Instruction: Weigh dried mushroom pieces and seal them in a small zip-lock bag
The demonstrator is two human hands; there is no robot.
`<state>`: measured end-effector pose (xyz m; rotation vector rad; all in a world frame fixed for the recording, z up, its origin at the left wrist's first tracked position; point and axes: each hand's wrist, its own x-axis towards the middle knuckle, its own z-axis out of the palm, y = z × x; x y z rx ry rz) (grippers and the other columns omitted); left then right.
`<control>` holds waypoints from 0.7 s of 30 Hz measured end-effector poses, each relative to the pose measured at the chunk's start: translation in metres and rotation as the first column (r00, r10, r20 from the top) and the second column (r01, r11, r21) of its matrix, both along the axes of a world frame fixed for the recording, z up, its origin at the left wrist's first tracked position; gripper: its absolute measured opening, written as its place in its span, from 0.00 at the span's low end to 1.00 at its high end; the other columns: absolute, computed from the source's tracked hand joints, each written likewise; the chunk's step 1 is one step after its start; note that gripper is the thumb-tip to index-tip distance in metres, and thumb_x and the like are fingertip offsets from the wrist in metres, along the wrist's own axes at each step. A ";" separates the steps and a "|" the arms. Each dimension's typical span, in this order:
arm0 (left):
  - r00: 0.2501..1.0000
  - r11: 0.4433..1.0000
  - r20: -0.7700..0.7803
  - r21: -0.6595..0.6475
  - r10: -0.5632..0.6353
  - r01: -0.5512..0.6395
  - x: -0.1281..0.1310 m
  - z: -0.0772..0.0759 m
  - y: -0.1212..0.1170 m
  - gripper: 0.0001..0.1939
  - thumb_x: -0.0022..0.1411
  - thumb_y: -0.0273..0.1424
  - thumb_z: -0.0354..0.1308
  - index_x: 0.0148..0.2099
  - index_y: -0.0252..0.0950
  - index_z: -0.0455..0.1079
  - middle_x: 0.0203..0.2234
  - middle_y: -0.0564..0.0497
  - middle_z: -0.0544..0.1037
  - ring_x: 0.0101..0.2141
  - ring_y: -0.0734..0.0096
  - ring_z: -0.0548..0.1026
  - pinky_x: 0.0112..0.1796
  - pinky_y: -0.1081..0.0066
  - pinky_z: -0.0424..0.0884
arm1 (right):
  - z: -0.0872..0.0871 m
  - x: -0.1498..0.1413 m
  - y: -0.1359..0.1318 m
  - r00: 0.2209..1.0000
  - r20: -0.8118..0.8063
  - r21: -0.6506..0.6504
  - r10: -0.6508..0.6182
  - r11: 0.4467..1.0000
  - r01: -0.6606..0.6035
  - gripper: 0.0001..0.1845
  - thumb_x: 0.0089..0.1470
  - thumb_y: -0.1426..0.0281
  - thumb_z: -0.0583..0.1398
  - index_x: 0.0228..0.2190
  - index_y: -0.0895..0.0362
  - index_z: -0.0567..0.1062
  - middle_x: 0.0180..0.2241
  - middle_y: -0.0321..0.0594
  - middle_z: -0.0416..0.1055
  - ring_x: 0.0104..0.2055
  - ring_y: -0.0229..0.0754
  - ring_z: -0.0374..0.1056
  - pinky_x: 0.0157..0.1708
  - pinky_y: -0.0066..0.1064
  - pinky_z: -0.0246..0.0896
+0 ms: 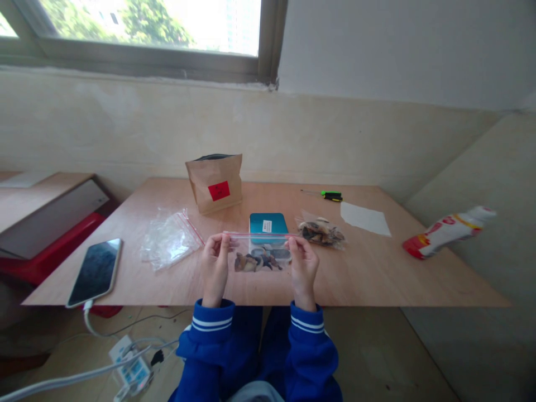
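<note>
Wooden table [377, 268], paper bag [215, 181], phone [95, 271], screwdriver [326, 195]

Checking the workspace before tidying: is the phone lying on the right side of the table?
No, the phone lies at the table's left edge, left of both hands holding the zip bag.

Table layout, near edge to far edge.
Phone [95, 271] at near-left corner; zip bag [260, 252] mid near edge; paper bag [215, 182] at far edge; screwdriver [327, 195] far-right on table [377, 268].

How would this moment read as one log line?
left hand: pinches zip bag | right hand: pinches other end | bag: dark pieces inside
</note>
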<state>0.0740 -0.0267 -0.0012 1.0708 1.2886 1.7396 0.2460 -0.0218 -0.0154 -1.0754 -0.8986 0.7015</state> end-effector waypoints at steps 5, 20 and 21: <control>0.999 1.000 0.050 0.024 -0.006 0.005 0.004 0.002 -0.002 0.14 0.62 0.42 0.58 0.37 0.35 0.69 0.28 0.52 0.76 0.30 0.73 0.76 0.34 0.73 0.71 | 0.001 -0.002 0.001 0.997 -0.049 0.028 0.052 0.998 -0.050 0.14 0.51 0.59 0.63 0.27 0.57 0.75 0.26 0.37 0.74 0.30 0.38 0.70 0.34 0.30 0.65; 0.942 0.985 0.288 0.078 -0.170 0.154 -0.002 -0.001 -0.003 0.14 0.57 0.42 0.62 0.39 0.37 0.70 0.30 0.54 0.74 0.33 0.75 0.74 0.36 0.75 0.68 | -0.008 -0.021 0.006 0.974 -0.141 -0.041 0.175 0.982 -0.182 0.14 0.45 0.59 0.68 0.28 0.57 0.78 0.28 0.38 0.77 0.32 0.40 0.71 0.38 0.34 0.68; 0.947 0.982 0.260 0.072 -0.187 0.175 -0.003 -0.002 -0.003 0.14 0.56 0.41 0.63 0.39 0.37 0.70 0.31 0.54 0.75 0.33 0.75 0.74 0.37 0.75 0.68 | -0.008 -0.020 0.006 0.975 -0.146 -0.034 0.168 0.984 -0.175 0.14 0.45 0.59 0.68 0.28 0.57 0.78 0.28 0.37 0.76 0.32 0.40 0.71 0.38 0.33 0.67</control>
